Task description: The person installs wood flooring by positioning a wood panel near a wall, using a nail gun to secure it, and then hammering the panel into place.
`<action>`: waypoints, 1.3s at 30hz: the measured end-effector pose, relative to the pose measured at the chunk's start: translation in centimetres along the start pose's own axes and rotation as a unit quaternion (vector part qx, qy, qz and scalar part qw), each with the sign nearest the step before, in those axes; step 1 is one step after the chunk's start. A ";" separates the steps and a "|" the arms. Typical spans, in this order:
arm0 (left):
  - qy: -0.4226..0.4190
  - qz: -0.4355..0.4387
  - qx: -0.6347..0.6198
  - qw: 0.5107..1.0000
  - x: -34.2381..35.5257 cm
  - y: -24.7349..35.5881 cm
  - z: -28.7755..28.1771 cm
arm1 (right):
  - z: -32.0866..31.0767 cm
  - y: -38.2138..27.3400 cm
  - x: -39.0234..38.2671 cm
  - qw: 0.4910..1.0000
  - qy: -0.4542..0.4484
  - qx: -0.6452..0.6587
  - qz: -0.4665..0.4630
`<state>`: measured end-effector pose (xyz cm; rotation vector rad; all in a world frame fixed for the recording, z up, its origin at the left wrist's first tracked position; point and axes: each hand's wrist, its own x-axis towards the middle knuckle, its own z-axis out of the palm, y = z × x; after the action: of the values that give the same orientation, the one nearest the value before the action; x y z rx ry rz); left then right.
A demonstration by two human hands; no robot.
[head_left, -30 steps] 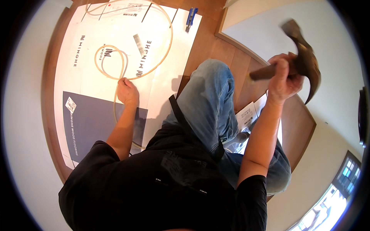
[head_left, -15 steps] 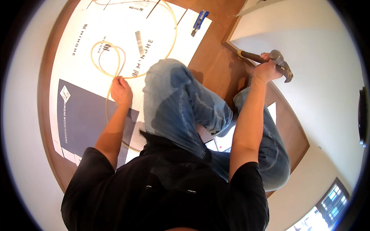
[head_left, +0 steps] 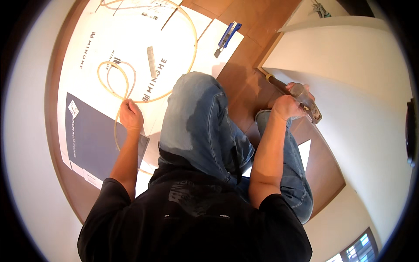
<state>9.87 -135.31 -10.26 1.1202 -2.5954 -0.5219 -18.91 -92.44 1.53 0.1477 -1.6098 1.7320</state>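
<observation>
My left hand [head_left: 131, 115] is closed in a pinch on a thin pale-yellow hose [head_left: 196, 40], just below where it crosses itself in a small loop. The hose runs on in a wide curve over white cardboard [head_left: 87, 52]. On the right, my right hand [head_left: 286, 106] is wrapped round a claw hammer [head_left: 301, 92], close below its head. The hammer's handle points away to the far left, near the foot of the white wall, and its claw faces right. A blue utility knife [head_left: 228, 38] rests at the cardboard's far right edge.
Brown wood-look flooring [head_left: 246, 56] shows beyond the cardboard. A dark blue printed panel [head_left: 94, 131] lies near my left forearm. White walls [head_left: 349, 83] close in on the right and left. My bent knee [head_left: 192, 100] stands between my hands.
The hammer and my right hand have come down closer to my right leg. My left hand keeps its pinch on the hose. The whole view has shifted slightly.
</observation>
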 end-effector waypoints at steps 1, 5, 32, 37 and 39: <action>0.016 0.017 -0.007 1.000 -0.1 -0.3 0.0 | -0.1 0.1 -0.2 1.000 0.004 0.018 -0.001; 0.009 -0.006 -0.008 1.000 0.1 0.9 -0.4 | 0.6 -0.9 -1.3 0.999 0.006 0.011 -0.044; -0.401 0.464 0.032 0.789 2.7 39.4 14.8 | -2.2 -2.4 -1.8 0.980 -0.172 0.094 -0.012; -0.411 0.454 0.006 0.790 2.8 39.9 13.8 | -2.9 -3.0 0.2 0.986 -0.160 0.042 -0.013; -0.428 0.460 0.008 0.778 2.4 40.7 13.7 | -1.9 -2.2 -0.2 0.990 -0.135 0.038 0.000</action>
<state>-23.01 -108.15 -5.04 -0.6756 -3.3718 -0.8586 -16.74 -91.03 2.83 0.4346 -1.7334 1.8362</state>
